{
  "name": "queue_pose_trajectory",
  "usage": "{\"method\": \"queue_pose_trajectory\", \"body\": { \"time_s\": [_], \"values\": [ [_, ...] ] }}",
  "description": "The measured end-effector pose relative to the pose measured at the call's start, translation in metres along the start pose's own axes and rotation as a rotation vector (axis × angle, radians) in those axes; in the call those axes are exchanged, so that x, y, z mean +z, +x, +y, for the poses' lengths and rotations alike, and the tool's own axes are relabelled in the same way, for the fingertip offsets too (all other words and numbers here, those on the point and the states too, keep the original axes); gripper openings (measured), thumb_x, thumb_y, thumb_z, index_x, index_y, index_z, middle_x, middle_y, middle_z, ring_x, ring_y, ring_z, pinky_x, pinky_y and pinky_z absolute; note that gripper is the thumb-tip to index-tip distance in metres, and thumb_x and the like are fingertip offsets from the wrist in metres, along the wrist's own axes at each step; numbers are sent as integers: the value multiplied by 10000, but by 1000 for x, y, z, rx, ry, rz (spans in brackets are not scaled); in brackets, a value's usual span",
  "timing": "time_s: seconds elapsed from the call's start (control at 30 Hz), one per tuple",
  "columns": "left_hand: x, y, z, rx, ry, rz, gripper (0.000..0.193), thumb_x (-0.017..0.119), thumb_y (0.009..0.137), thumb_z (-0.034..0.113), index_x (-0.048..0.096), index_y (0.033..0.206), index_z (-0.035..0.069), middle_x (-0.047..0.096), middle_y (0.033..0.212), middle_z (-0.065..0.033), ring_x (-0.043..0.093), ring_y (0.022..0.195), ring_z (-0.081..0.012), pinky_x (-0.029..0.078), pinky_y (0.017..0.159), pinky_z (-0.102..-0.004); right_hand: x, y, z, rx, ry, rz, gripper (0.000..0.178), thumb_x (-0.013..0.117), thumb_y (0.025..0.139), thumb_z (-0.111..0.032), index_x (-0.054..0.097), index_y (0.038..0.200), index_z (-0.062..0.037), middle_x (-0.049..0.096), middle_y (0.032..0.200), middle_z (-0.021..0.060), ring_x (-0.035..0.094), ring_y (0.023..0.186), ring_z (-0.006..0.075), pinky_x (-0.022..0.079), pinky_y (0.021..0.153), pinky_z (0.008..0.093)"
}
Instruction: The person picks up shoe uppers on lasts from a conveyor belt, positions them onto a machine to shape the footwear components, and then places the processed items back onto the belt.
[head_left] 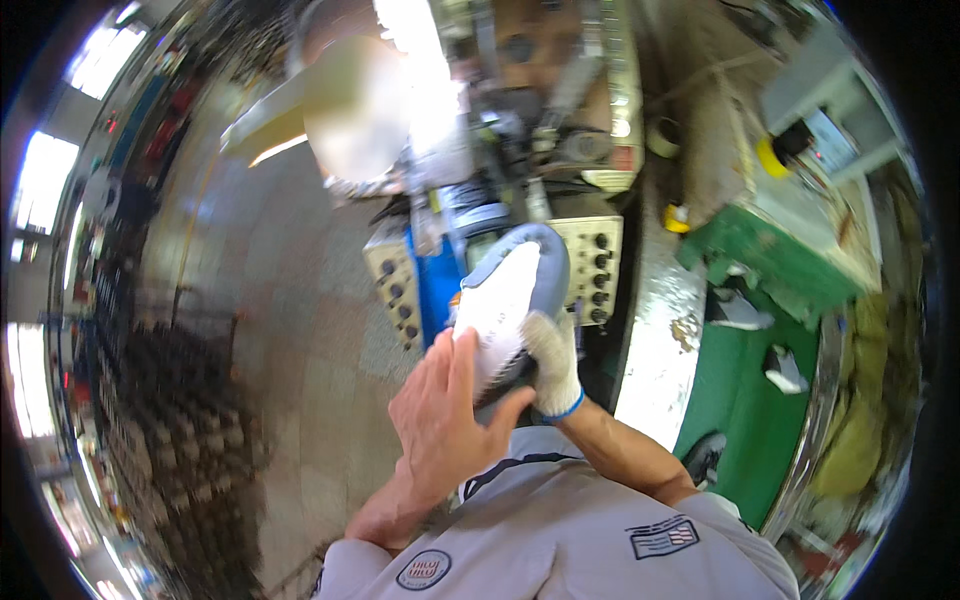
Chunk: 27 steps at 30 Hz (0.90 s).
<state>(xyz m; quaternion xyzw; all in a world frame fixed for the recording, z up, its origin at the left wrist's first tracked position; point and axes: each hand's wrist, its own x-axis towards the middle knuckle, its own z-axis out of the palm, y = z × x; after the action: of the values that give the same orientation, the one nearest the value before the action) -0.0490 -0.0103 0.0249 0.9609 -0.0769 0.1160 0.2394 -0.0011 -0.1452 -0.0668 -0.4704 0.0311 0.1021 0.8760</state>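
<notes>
A grey shoe upper, apparently stretched over a last, is held in front of my chest with its white underside facing up and its toe pointing away from me. My left hand is bare; its fingers press along the left edge of the white underside, and its thumb reaches across near the heel. On the other side, my right hand wears a white knitted glove with a blue cuff and is closed around the shoe upper's side. Part of the heel is hidden behind my left hand.
Just beyond the shoe stands a machine with two cream knob panels and a bright glare. To the right runs a green conveyor carrying several shoes, beside a metal ledge. Dark stacked racks fill the left.
</notes>
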Motion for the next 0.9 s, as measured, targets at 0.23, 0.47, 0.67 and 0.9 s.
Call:
{"method": "queue_pose_trajectory", "body": {
  "time_s": [0.23,0.47,0.67,0.9],
  "values": [
    [138,74,31,-506,-1406,-429,551,642,973,369,608,1268,-95,696,1111,-102,619,984,-143,447,946,-313,-155,-31,-55,36,529,76,758,605,852,-479,462,1432,-13,624,1290,194,646,1122,325,513,1000,447],
    [261,41,185,-473,-1341,-970,315,665,938,156,685,1082,-124,716,984,-118,666,821,-157,520,759,-281,-282,-136,-56,-133,669,496,331,589,919,-286,674,1086,-14,712,1011,105,679,867,183,553,789,316],
    [372,-21,263,-277,-913,-1424,484,649,978,352,650,1211,-73,709,1084,-156,699,929,-221,541,844,-331,-416,-285,-76,-142,13,994,364,625,925,-336,705,1084,-19,718,1008,67,669,848,190,537,796,350],
    [403,-14,243,-285,-657,-1407,463,691,945,301,634,1215,-71,719,1076,-163,714,936,-218,554,813,-310,-591,-459,-130,1114,-794,1152,787,582,825,-731,710,1181,-41,692,1184,215,668,1098,343,510,939,421]
  ]
}}
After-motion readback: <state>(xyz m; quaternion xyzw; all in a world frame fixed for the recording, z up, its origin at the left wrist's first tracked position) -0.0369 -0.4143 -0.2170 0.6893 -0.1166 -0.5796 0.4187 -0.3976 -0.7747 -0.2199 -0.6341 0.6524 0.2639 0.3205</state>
